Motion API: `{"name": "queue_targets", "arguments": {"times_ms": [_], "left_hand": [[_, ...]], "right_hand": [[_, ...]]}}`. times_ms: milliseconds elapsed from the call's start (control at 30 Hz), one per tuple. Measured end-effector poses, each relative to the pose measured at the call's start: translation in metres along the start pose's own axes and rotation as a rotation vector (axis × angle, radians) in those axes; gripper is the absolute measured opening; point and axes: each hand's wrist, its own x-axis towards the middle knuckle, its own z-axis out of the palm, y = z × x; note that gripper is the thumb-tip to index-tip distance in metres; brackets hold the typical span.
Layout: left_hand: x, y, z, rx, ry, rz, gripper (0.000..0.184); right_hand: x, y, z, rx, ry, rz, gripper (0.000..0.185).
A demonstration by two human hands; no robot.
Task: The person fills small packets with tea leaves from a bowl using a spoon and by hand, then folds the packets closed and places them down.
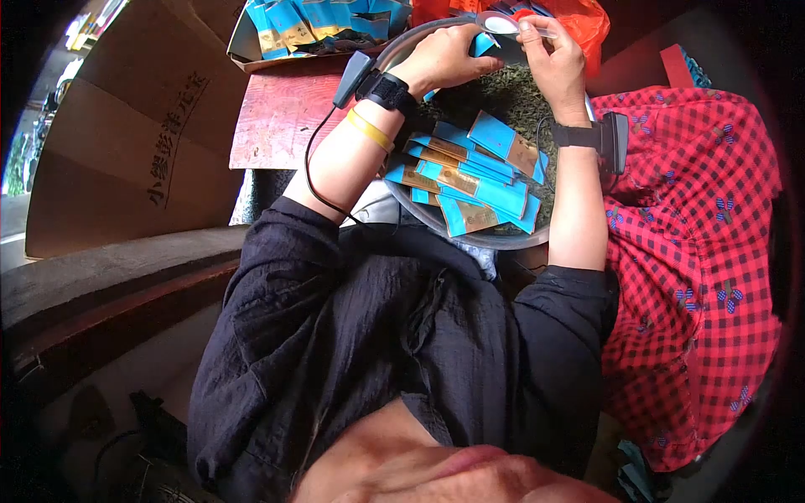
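My left hand (444,59) is over the far side of a round basin (513,244), its fingers closed around a small blue packet (482,44). Close beside it, my right hand (553,63) pinches the handle of a spoon (501,25) with a white bowl. The bowl of the spoon is near the top of the packet; what it carries is hard to make out. Dried, dark green leaf bits (503,92) fill the basin. On them, at the near side, lie several blue and gold packets (474,180) in a loose pile.
A carton (243,63) holding many blue and gold packets stands on a red wooden surface (281,113) at the far left. Behind the basin is a red plastic bag (591,25). A large cardboard box (126,142) stands left; red checked cloth (688,251) hangs at right.
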Motion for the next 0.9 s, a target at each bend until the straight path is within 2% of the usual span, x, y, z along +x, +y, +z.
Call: {"name": "queue_targets", "arguments": {"times_ms": [433,600,900], "left_hand": [[-0.0005,0.0009,-0.0014,-0.002,-0.025,-0.021,0.043],[-0.0008,-0.0008,0.0005,0.007,-0.005,0.007,0.042],[-0.0008,-0.0008,0.0002,-0.008,-0.004,-0.013,0.044]], "right_hand": [[-0.0002,0.0005,-0.0006,0.010,-0.007,-0.015,0.019],[-0.0010,-0.0007,0.0017,-0.033,-0.057,0.070,0.020],[-0.0023,-0.0081,0.0011,-0.063,-0.043,0.071,0.022]]}}
